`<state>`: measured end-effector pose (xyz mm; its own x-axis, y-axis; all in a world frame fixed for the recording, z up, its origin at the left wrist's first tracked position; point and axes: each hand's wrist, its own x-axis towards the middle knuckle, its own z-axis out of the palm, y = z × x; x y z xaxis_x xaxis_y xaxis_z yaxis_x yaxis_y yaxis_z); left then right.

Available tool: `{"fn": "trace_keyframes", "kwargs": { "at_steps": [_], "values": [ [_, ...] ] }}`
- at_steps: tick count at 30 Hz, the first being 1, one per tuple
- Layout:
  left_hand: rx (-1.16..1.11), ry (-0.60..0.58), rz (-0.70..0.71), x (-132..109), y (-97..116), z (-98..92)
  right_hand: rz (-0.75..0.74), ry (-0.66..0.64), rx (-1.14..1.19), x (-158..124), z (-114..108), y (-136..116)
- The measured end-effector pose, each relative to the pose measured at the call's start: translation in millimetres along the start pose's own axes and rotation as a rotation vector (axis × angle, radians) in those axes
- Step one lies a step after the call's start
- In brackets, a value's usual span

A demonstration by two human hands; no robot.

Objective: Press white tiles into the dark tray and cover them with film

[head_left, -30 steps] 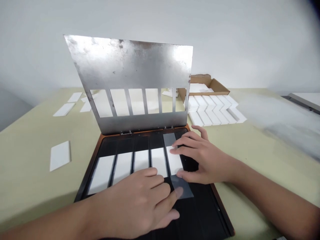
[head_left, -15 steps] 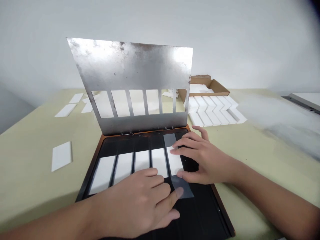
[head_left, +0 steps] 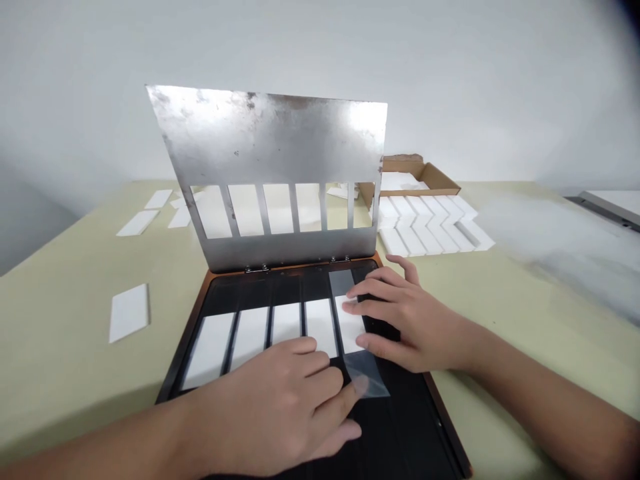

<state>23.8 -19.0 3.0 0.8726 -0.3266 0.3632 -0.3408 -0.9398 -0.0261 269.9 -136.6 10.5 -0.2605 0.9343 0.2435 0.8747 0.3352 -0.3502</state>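
Observation:
A white rectangular piece (head_left: 351, 337) lies on a clear plastic film (head_left: 367, 373) in the rightmost used slot of a black tray (head_left: 400, 427). My right hand (head_left: 400, 313) holds this piece down, fingertips on its top and thumb at its near right corner. My left hand (head_left: 290, 400) reaches across the tray, index finger stretched out against the film's near flap, its tip showing through the film. Its thumb stands apart and its other fingers are curled. Several more white pieces (head_left: 253, 333) lie in a row to the left, partly covered by my left hand.
A hinged metal plate (head_left: 280, 147) with a row of rectangular cut-outs stands raised behind the tray. White pieces in stacked rows (head_left: 430, 227) and a cardboard box (head_left: 440, 179) are at the back right. Loose white pieces (head_left: 129, 312) lie on the left.
The view has shifted slightly. My left index fingertip now shows through the film flap, which looks more creased. My right hand keeps its place on the white piece.

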Motion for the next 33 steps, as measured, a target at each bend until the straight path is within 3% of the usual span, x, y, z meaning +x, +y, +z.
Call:
{"fn": "trace_keyframes", "kwargs": {
  "at_steps": [14, 23, 33],
  "values": [
    [0.043, -0.006, -0.265, -2.9, -0.9, 4.9, -0.006, 0.020, 0.036, -0.4, 7.1, 5.0],
    [0.068, 0.097, -0.099, 3.6, 0.6, -5.4, 0.043, 0.025, 0.054, 0.3, 6.5, 1.0],
    [0.051, 0.023, -0.159, 5.6, 0.2, -0.1, 0.064, 0.058, 0.054, 1.1, 12.7, 2.7]
  ]
}}
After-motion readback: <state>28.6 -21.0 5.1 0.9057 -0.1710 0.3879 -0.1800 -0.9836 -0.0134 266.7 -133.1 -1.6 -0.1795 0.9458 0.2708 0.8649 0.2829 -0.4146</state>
